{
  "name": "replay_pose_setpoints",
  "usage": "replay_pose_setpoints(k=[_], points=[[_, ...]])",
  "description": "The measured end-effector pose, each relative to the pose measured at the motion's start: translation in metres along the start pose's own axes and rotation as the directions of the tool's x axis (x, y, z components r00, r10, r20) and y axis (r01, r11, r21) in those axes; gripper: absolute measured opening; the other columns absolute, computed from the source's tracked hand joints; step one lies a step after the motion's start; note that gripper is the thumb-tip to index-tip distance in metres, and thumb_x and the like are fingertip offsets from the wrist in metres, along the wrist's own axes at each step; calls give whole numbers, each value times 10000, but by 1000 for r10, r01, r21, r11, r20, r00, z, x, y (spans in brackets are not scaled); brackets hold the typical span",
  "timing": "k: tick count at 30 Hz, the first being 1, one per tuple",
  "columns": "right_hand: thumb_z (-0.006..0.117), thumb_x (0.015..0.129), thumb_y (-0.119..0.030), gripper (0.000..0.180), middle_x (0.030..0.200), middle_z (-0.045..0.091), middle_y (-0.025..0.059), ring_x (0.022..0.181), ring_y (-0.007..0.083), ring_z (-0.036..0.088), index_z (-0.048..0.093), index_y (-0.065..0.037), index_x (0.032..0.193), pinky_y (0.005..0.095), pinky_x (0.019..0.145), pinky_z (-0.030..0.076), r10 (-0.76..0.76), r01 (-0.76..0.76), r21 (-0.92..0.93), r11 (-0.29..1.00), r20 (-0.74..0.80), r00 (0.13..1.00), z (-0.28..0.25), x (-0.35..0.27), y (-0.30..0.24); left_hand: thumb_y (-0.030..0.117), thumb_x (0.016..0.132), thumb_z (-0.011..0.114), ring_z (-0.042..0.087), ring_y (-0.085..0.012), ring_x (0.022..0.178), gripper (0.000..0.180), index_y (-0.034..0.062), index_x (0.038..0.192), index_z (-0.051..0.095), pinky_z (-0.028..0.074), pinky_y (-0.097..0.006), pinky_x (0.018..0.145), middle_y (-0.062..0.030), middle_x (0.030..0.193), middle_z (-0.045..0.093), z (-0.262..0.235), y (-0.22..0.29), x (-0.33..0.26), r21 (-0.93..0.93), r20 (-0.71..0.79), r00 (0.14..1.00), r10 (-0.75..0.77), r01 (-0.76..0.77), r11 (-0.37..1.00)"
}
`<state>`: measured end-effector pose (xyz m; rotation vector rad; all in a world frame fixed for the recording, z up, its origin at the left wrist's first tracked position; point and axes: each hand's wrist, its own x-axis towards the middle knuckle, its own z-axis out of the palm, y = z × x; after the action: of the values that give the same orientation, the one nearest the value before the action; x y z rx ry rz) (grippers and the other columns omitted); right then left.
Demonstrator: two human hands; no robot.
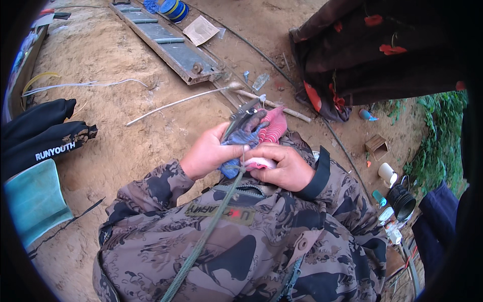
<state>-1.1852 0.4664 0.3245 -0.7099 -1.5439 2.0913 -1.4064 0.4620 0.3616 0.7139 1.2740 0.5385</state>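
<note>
My left hand (207, 153) is closed on a blue and grey knitted piece (243, 138), perhaps a work glove, thumb over its near side. Against it, my right hand (283, 167) pinches a red-and-white striped knitted piece (274, 126), whose pale pink end shows below the fingers. Both hands meet at chest height, thumbs nearly touching. Up to them, from the lower edge, runs a green rope (204, 239) with a knot just below the thumbs. The rope continues beyond the hands, partly hidden by the knitted pieces.
Dark clothing (43, 133) and a teal cloth (37, 204) hang at left. Dark red-flowered fabric (372, 60) hangs at upper right. A metal plank-like frame (163, 43) and a stick (176, 105) lie on bare earth. At right are a black bucket (402, 201) and plants (443, 136).
</note>
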Motion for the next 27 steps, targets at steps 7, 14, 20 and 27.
replay_pose_setpoints(k=[7, 14, 20, 27], points=[[667, 794, 49, 495, 1151, 628, 143, 1096, 204, 609, 500, -5, 1257, 337, 971, 475, 119, -118, 285, 951, 14, 993, -6, -16, 6, 92, 833, 771, 592, -105, 1034, 532, -5, 1291, 517, 501, -279, 908, -38, 1156, 629, 4, -12, -5, -23, 38, 999, 7, -6, 1000], [650, 759, 11, 349, 1017, 644, 143, 935, 288, 656, 626, -76, 1097, 363, 804, 517, -211, -38, -561, 827, -372, 904, -16, -16, 6, 109, 833, 784, 587, -107, 1049, 575, -2, 1317, 493, 497, -284, 917, -42, 1179, 620, 8, -18, -6, 14, 18, 1000, 5, -6, 1000], [701, 792, -74, 440, 1053, 643, 161, 928, 286, 659, 577, -40, 1213, 367, 794, 521, -112, 21, -289, 957, -303, 946, 1, -11, 1, 112, 842, 780, 604, -103, 1021, 532, 3, 1288, 511, 507, -267, 887, -44, 1143, 642, 1, -21, -1, 8, -74, 986, 150, -150, 989], [717, 777, -52, 521, 1087, 621, 183, 973, 363, 624, 537, -43, 1266, 412, 848, 513, -381, 220, -589, 778, -163, 910, 2, 1, 12, 160, 877, 756, 613, -92, 957, 436, 8, 1228, 547, 514, -255, 847, -39, 1090, 651, 9, -22, -2, -21, -215, 950, 226, -236, 972]])
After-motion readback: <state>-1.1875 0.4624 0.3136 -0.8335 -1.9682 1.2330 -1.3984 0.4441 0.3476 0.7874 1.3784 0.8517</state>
